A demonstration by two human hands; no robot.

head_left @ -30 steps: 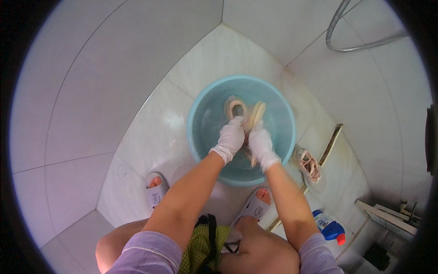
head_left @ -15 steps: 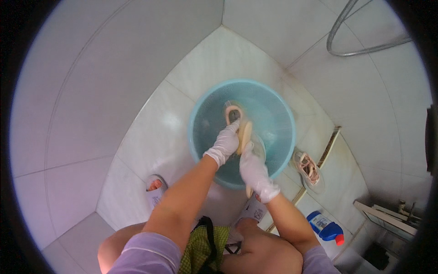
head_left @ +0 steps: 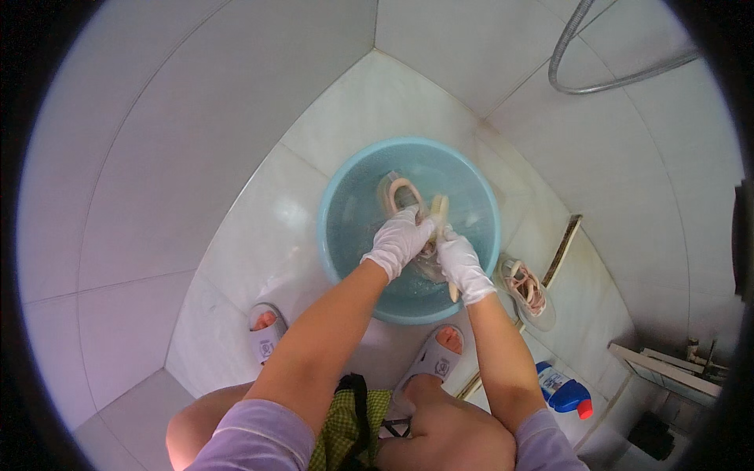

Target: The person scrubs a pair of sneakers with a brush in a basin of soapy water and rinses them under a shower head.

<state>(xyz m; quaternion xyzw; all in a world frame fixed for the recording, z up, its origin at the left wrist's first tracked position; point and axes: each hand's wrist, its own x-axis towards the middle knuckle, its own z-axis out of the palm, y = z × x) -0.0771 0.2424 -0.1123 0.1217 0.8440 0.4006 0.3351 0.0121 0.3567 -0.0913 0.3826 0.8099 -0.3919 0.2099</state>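
Inside a round light-blue basin (head_left: 334, 263) of water, a pale grey sneaker (head_left: 389, 191) with a pinkish collar lies tilted, its collar end away from me. My left hand (head_left: 399, 241), in a white glove, is closed on the near part of the sneaker, hiding much of it. A cream scrub brush (head_left: 440, 209) is gripped in my right hand (head_left: 462, 265), also gloved in white. The brush head sticks out past the fingers beside the sneaker, and the handle's end shows below the palm. I cannot tell whether the bristles touch the sneaker.
Right of the basin, a matching sneaker (head_left: 528, 292) with pink laces sits on the tiled floor, near a narrow floor strip (head_left: 562, 250). A blue bottle (head_left: 564, 391) with a red cap lies closer to me. A metal shower hose (head_left: 605, 85) hangs at upper right. My slippered feet flank the basin's near side.
The right hand and brush have shifted slightly up and right, and the brush head now stands farther from the sneaker's collar. My left hand has moved a little right, still on the sneaker.
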